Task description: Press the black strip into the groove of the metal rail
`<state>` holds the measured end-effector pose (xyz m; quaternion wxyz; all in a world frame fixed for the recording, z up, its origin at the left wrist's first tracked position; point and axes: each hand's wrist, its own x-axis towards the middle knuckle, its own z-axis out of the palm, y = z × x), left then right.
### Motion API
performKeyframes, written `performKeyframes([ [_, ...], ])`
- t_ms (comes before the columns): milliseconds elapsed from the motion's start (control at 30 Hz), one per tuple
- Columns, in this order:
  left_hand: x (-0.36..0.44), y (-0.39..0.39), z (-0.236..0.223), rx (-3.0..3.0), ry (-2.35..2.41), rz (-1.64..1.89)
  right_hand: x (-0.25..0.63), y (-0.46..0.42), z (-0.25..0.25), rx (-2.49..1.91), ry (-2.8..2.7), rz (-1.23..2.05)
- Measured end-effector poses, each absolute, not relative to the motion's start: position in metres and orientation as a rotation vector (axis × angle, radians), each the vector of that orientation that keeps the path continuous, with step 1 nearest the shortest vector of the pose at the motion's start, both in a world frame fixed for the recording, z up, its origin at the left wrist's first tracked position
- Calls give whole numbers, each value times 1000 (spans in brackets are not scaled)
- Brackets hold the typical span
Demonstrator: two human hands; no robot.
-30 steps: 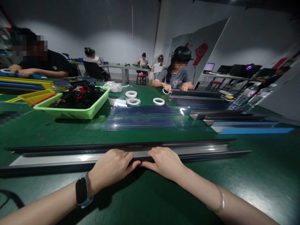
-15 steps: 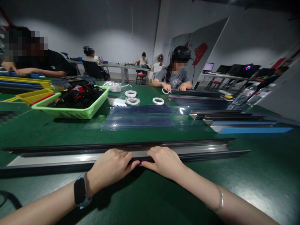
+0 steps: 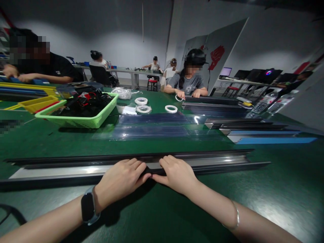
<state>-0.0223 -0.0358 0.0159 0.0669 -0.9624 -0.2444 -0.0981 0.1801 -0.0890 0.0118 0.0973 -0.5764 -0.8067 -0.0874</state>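
A long black channel-shaped profile with a shiny silver inner face lies open side up across the near part of the table. My left hand is closed over its near black edge, fingers curled inside and thumb on the outer side. Close beside it, my right hand pinches the same edge in the same way. The two thumb tips almost meet at the middle of the profile. My curled fingers partly hide the channel's inside. A smart band is on my left wrist.
Clear plastic strips lie beyond the profile, with rolls of white tape behind. A green basket of dark parts stands left. More profiles and plastic bottles are at right. A co-worker sits opposite; another leans in at far left.
Both hands stay on the near edge. My right fingers have shifted slightly upward, and the black edge between my hands looks a little bent. The profile stays almost in place.
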Motion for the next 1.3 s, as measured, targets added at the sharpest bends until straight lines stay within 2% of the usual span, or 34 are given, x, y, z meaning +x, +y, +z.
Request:
performKeyframes([
  [233,-22,-35,16,-2918,-743,-332,180,-89,4,-1695,-2373,-337],
  [1300,-22,-36,21,-2987,-858,-171,183,-88,11,-1610,-2424,-183],
])
